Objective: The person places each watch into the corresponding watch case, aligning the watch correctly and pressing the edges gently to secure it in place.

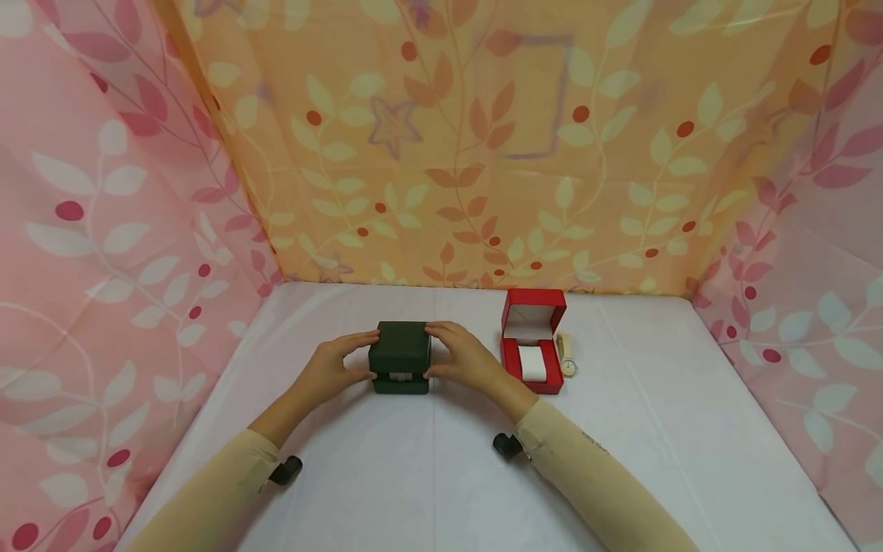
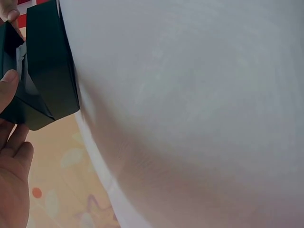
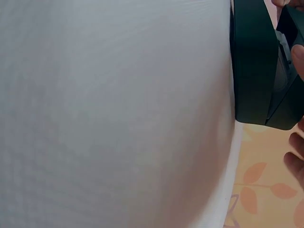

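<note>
A dark green watch box (image 1: 400, 346) stands on the white-covered table, its lid part way open at the front. Inside the gap a light-coloured content shows, mostly hidden by the lid. My left hand (image 1: 329, 368) holds the lid's left side, thumb low at the front and fingers at the far top edge. On the other side my right hand (image 1: 465, 356) grips the lid in the same way. In the left wrist view the thumb (image 2: 8, 88) lies at the lid's edge; the right wrist view shows the other thumb (image 3: 298, 57) likewise.
To the right, a red watch box (image 1: 510, 360) stands open with a white cushion (image 1: 532, 363) inside. Close against its right side lies a wristwatch (image 1: 568, 365) with a pale strap. Floral cloth walls (image 1: 441, 153) enclose the table (image 1: 386, 475) at the back and sides.
</note>
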`<action>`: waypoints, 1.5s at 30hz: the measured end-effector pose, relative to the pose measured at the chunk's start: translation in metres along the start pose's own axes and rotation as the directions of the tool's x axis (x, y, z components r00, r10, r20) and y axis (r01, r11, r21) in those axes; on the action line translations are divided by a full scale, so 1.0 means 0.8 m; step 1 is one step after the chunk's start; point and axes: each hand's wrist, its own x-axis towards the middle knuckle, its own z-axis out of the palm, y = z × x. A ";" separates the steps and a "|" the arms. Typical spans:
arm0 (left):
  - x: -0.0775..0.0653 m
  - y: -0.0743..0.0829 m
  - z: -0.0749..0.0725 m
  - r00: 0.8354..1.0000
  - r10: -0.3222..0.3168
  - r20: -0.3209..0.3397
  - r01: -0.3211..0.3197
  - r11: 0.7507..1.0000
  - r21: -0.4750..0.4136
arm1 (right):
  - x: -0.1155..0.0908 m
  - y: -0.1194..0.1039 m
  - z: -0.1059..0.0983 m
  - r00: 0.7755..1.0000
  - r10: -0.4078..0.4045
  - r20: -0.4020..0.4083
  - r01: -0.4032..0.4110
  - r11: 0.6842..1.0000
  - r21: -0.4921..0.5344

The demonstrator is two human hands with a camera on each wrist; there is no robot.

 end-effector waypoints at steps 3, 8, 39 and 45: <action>0.000 0.000 -0.001 1.000 0.000 0.005 0.000 1.000 -0.003 | -0.001 -0.005 -0.001 0.998 0.063 0.012 -0.063 0.998 -0.025; 0.000 0.000 -0.002 1.000 -0.011 0.023 0.011 1.000 -0.016 | -0.003 -0.012 -0.002 0.989 0.141 0.047 -0.140 0.990 -0.031; -0.005 0.007 0.009 0.970 -0.240 0.033 0.242 0.965 -0.103 | -0.009 -0.018 0.002 0.986 0.160 0.036 -0.162 0.985 0.052; -0.006 0.008 0.013 0.973 -0.233 0.010 0.233 0.969 -0.080 | -0.008 -0.019 0.002 0.986 0.162 0.033 -0.164 0.985 0.051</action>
